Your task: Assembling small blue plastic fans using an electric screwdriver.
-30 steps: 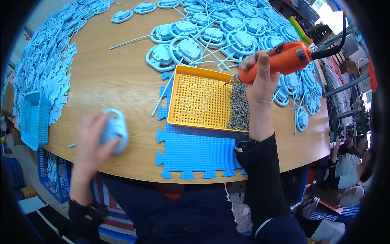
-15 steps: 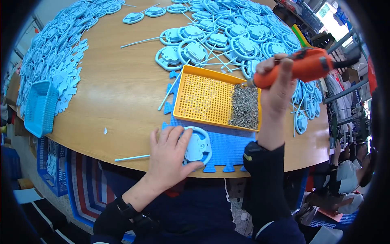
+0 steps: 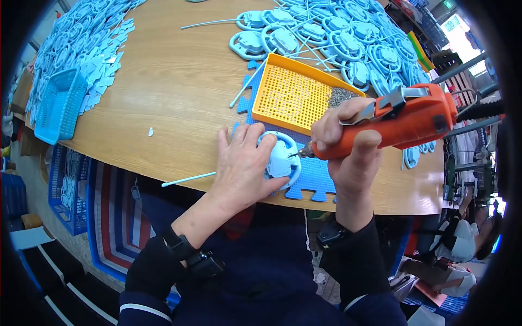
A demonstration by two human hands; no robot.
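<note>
My left hand [image 3: 239, 165] presses and grips a light blue plastic wheel-shaped part [image 3: 281, 157] lying near the table's front edge, fingers over its left side and thumb along the bottom. A thin light blue rod [image 3: 187, 179] sticks out to the left from beneath this hand. My right hand [image 3: 350, 176] is wrapped round an orange electric screwdriver [image 3: 397, 125], held tilted with its bit at the right part of the wheel's middle plate. Whether a screw sits under the bit is too small to tell. Underneath is a blue foam mat [image 3: 318, 173].
A yellow perforated tray [image 3: 288, 95] with metal screws [image 3: 341, 96] at its right end stands behind the part. Many similar wheel parts [image 3: 348, 46] are heaped at the back right. On the left are a light blue basket [image 3: 60, 106] and flat light blue pieces [image 3: 103, 73].
My right hand has brought the screwdriver from over the tray's screws down and toward me, to the wheel-shaped part. The left hand stays on that part. The whole view has shifted.
</note>
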